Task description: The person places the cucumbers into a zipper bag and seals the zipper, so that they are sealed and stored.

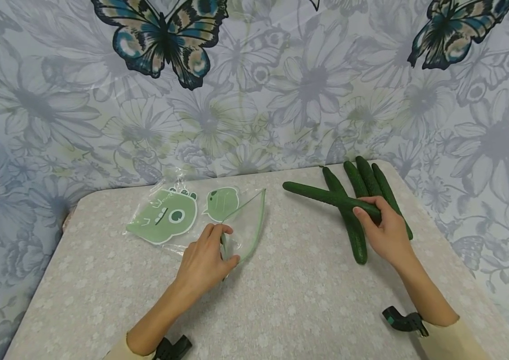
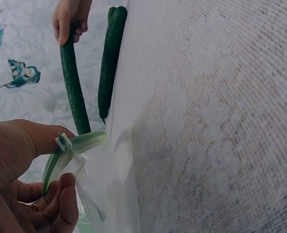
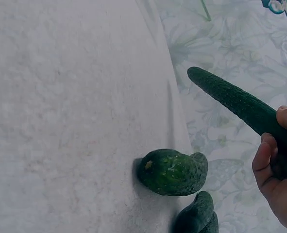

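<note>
A clear zip bag with a green edge and green cartoon prints lies on the left of the table, its mouth spread apart. My left hand holds the bag at its mouth; in the left wrist view the thumb is by the white slider and curled fingers are at the green rim. My right hand grips one end of a cucumber, raised above the table, its free end pointing left toward the bag. Under it lies another cucumber, and several more cucumbers lie side by side behind the right hand.
The table has a pale floral cloth, and its back edge meets a wall hanging with flowers and butterflies. Each wrist carries a black camera mount; the right mount hangs low over the table.
</note>
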Available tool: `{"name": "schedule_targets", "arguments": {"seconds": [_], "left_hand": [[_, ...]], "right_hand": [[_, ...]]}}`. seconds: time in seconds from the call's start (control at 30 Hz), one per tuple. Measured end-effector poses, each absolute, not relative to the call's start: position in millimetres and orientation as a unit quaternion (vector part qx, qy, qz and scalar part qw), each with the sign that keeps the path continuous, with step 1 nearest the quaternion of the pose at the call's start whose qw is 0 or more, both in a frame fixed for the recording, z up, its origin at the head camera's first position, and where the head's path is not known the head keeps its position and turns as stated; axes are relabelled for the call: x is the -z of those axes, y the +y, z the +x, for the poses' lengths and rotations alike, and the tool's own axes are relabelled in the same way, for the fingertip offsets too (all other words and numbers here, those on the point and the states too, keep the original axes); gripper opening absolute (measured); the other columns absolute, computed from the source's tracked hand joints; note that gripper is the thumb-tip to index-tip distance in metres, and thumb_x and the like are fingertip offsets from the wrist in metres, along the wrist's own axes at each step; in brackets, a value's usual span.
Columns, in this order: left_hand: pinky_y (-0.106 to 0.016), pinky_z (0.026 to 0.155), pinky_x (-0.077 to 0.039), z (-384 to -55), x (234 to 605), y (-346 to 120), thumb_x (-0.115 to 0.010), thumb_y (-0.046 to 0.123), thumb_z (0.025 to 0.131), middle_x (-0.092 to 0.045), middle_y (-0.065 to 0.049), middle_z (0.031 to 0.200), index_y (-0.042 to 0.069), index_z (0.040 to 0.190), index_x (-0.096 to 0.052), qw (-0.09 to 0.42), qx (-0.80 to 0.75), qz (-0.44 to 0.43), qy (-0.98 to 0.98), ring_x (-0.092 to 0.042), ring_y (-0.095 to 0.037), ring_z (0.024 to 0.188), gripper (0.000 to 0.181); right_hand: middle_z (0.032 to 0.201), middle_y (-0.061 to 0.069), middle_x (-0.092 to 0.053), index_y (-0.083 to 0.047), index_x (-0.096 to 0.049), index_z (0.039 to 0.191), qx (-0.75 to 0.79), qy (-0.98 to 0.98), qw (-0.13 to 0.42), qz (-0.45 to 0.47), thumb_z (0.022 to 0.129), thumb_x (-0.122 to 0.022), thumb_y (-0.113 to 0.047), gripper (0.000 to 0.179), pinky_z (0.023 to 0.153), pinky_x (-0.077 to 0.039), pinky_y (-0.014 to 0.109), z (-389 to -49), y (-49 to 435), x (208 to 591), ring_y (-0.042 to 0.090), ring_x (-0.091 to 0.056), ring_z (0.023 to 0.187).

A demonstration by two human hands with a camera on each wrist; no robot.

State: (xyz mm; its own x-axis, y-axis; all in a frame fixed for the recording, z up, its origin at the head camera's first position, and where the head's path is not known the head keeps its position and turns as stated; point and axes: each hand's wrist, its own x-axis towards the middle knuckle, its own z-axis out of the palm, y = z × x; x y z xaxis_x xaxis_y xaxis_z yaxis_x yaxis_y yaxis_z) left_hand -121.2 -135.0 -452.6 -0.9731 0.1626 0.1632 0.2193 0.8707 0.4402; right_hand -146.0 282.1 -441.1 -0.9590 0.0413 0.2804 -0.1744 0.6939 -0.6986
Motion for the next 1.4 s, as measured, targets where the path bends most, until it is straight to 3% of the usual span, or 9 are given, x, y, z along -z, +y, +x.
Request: {"name": "schedule_targets", "arguments": {"seconds": [0.33, 0.8, 1.0, 1.17, 1.4], "left_hand": [[-0.03, 0.055, -0.043, -123, 452, -136, -0.094, 0.03, 0.079, -0.064, -0.003, 0.106, 0.016, 0.128, -0.066, 0.077, 0.235, -0.11, -0.963, -0.051, -0.009, 0.061, 0.059], [-0.03, 0.057, -0.044, -124, 452, -136, -0.092, 0.03, 0.081, -0.062, -0.003, 0.105, 0.016, 0.129, -0.066, 0.066, 0.237, -0.11, -0.963, -0.053, -0.009, 0.063, 0.056], [-0.028, 0.056, -0.044, -123, 451, -134, -0.09, 0.025, 0.084, -0.061, -0.002, 0.103, 0.016, 0.129, -0.065, 0.045, 0.248, -0.112, -0.961, -0.053, -0.006, 0.064, 0.052], [-0.027, 0.056, -0.043, -122, 452, -132, -0.09, 0.022, 0.083, -0.059, -0.001, 0.103, 0.015, 0.128, -0.065, 0.046, 0.252, -0.121, -0.959, -0.053, -0.006, 0.064, 0.052], [-0.025, 0.056, -0.043, -121, 453, -130, -0.091, 0.021, 0.082, -0.059, 0.0, 0.103, 0.015, 0.127, -0.065, 0.053, 0.244, -0.135, -0.959, -0.053, -0.005, 0.066, 0.052]], "right_hand": [[0.087, 0.001, -0.061, -0.021, -0.067, 0.138, -0.437, -0.884, 0.158, 0.056, 0.106, -0.07, -0.021, 0.032, 0.055, -0.043, 0.025, -122, 279, 427, 0.008, -0.048, 0.06], [0.103, -0.002, -0.07, -0.02, -0.068, 0.138, -0.46, -0.872, 0.143, 0.089, 0.106, -0.069, -0.014, 0.033, 0.057, -0.045, 0.024, -107, 265, 413, 0.007, -0.055, 0.066], [0.1, -0.001, -0.071, -0.026, -0.068, 0.137, -0.452, -0.877, 0.129, 0.098, 0.106, -0.07, -0.017, 0.032, 0.055, -0.044, 0.025, -110, 256, 413, 0.006, -0.051, 0.062], [0.099, -0.001, -0.074, -0.028, -0.068, 0.136, -0.442, -0.881, 0.127, 0.111, 0.106, -0.07, -0.02, 0.031, 0.062, -0.046, 0.023, -119, 247, 416, 0.006, -0.055, 0.071], [0.117, 0.006, -0.076, -0.021, -0.068, 0.137, -0.458, -0.873, 0.111, 0.127, 0.107, -0.069, -0.021, 0.03, 0.071, -0.054, 0.019, -138, 236, 424, 0.003, -0.066, 0.084]]}}
